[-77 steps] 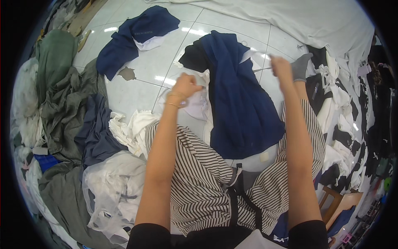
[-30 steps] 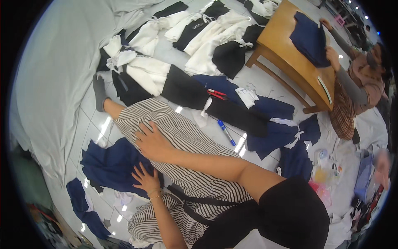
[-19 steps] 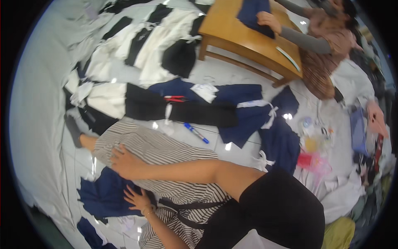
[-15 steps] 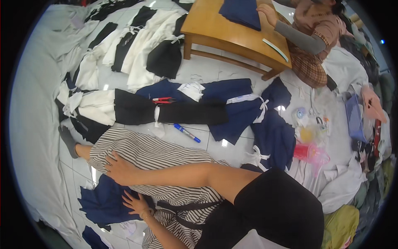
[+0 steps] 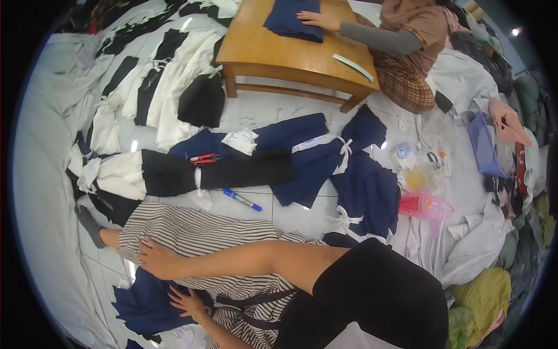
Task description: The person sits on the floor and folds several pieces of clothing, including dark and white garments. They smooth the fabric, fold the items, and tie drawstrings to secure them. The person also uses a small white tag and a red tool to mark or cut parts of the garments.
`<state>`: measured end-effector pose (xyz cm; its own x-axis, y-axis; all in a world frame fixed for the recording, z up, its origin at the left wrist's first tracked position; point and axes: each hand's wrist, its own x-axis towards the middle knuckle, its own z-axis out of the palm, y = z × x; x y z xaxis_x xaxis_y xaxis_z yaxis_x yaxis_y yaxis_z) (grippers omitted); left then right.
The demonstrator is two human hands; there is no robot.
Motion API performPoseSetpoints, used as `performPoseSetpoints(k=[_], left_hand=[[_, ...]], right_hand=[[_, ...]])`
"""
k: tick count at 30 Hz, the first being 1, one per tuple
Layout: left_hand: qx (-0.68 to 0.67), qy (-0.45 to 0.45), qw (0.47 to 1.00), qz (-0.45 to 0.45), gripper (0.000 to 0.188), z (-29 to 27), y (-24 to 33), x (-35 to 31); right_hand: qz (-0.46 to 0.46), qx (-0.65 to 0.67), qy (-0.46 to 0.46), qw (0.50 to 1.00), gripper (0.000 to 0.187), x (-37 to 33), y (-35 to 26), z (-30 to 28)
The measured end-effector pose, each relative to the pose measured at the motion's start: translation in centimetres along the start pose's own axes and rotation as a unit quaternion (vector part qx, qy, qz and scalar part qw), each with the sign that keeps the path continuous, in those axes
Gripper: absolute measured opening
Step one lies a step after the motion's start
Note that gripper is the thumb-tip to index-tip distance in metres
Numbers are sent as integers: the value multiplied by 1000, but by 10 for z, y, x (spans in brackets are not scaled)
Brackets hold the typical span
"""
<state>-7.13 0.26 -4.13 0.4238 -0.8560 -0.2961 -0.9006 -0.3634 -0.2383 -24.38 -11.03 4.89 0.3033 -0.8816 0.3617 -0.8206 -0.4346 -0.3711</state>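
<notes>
My right arm reaches across my striped trousers [image 5: 174,224], and my right hand [image 5: 158,260] rests on the lower leg with its fingers stretched out. Below it, my left hand [image 5: 189,305] lies spread on a piece of navy cloth [image 5: 142,299] on the floor beside my leg. Neither hand holds anything. Beyond the leg lie a black bundle of cloth [image 5: 247,172] tied with a white strip, red snips [image 5: 204,158] on top of it, and a blue marker [image 5: 242,199] on the tiles.
A co-worker's hand [image 5: 319,21] rests on folded navy cloth [image 5: 293,17] on a wooden table [image 5: 261,52]. Tied navy bundles [image 5: 366,192] lie to the right, near a pink plastic bag [image 5: 424,206] and a blue basket [image 5: 485,142]. White and black bundles [image 5: 180,87] lie far left.
The view has shifted, so the table and bundles appear further left and the near things slightly lower. The co-worker's hand now lies flatter on the folded navy cloth. My hands stay in place.
</notes>
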Motion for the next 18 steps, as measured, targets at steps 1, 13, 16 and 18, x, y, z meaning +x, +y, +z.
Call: performPoseSetpoints(k=[1, 13, 16, 18], left_hand=[[3, -6, 1000, -4, 81, 1, 0, 0], [-18, -27, 999, 14, 83, -19, 15, -11], [-34, -32, 999, 26, 84, -23, 11, -7], [-47, -24, 998, 20, 86, -25, 15, -9]], right_hand=[[-8, -12, -9, 1000, 25, -1, -2, -10], [46, 94, -17, 994, 27, 3, 6, 8], [14, 99, -57, 993, 30, 0, 14, -19], [-4, 90, -42, 995, 31, -2, 17, -25]])
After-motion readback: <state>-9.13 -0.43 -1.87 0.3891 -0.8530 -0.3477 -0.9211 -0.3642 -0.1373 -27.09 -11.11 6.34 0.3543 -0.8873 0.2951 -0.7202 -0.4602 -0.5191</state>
